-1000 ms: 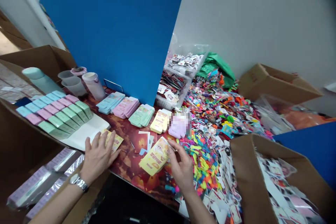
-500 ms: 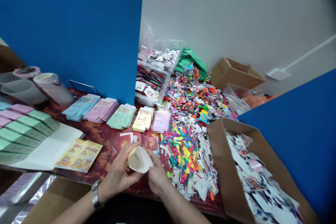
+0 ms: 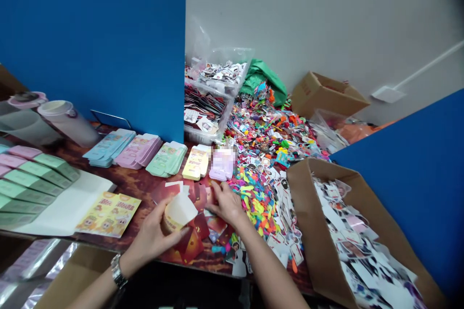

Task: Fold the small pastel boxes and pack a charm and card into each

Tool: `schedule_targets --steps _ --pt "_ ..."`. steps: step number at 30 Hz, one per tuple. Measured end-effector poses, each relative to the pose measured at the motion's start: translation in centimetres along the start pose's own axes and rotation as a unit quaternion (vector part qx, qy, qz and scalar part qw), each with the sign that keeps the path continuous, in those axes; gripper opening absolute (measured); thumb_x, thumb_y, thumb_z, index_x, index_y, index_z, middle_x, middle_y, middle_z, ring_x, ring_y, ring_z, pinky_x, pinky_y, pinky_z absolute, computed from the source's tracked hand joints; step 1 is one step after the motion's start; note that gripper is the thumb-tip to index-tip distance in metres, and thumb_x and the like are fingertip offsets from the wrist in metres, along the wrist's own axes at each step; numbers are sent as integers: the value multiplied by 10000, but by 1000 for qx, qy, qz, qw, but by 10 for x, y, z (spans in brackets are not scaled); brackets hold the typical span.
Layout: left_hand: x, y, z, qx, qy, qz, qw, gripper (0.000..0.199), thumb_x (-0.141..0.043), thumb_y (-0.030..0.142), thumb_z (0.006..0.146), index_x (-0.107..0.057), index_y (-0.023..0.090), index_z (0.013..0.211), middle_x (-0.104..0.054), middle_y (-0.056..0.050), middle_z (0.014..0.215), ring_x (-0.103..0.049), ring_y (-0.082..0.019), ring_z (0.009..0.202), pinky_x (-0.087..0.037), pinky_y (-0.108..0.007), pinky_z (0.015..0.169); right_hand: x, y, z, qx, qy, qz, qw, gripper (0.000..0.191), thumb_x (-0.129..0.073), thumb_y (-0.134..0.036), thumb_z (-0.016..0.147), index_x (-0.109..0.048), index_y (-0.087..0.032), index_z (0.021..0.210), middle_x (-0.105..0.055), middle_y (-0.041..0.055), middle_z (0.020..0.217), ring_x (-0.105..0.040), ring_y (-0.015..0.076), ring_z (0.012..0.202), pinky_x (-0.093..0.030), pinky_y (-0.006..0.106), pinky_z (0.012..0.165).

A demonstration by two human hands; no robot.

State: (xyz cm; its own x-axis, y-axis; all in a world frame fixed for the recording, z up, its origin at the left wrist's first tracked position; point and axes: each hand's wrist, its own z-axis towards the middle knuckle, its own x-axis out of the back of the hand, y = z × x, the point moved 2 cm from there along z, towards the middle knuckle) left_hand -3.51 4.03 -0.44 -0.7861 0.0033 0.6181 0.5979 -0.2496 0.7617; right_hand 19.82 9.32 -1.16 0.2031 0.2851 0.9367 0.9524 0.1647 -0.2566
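One open yellow carton (image 3: 180, 212) is being held in the left hand (image 3: 154, 234), with the thumb and fingers curved around its sides and parted by its width; its pale inner flap is being turned upward. The carton is being kept above the table (image 3: 134, 178), over the near side of the red packets (image 3: 192, 241), which are overlapping too much to be counted. One wristwatch (image 3: 118, 273) is being worn on the left wrist. The right hand (image 3: 229, 205) is being held low over the packets, its thumb and fingers partly open; whether anything is being gripped by it cannot be told.

Five stacks are being supported by the table in a row: one blue stack (image 3: 110, 147), one pink stack (image 3: 138, 151), one green stack (image 3: 166, 159), one yellow stack (image 3: 196, 161) and one purple stack (image 3: 222, 166). Two flat yellow cartons (image 3: 108, 215) are lying side by side, partly on a white sheet (image 3: 54, 219). Colourful trinkets (image 3: 253, 198), too many to be counted, are being spread beyond the right hand, beside one large cardboard box (image 3: 308, 231).
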Motion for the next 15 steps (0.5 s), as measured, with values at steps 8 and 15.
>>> schedule_targets --steps 8,15 --pt "-24 -16 -16 10 -82 -5 997 650 -712 385 752 -446 225 1323 -620 -97 1278 -633 -268 1133 -533 -381 956 -1 5 -2 -33 15 -16 999 490 -642 -481 862 -509 -267 1282 -521 91 1245 -646 247 942 -492 327 731" --pt "-30 -16 -13 -6 -97 -5 995 676 -713 361 744 -434 212 1342 -608 -124 1307 -628 -288 1152 -526 -419 970 -1 5 -1 -19 -36 -12 999 693 -675 -545 812 -427 -294 1408 -555 120 1219 -657 301 948 -498 379 751"
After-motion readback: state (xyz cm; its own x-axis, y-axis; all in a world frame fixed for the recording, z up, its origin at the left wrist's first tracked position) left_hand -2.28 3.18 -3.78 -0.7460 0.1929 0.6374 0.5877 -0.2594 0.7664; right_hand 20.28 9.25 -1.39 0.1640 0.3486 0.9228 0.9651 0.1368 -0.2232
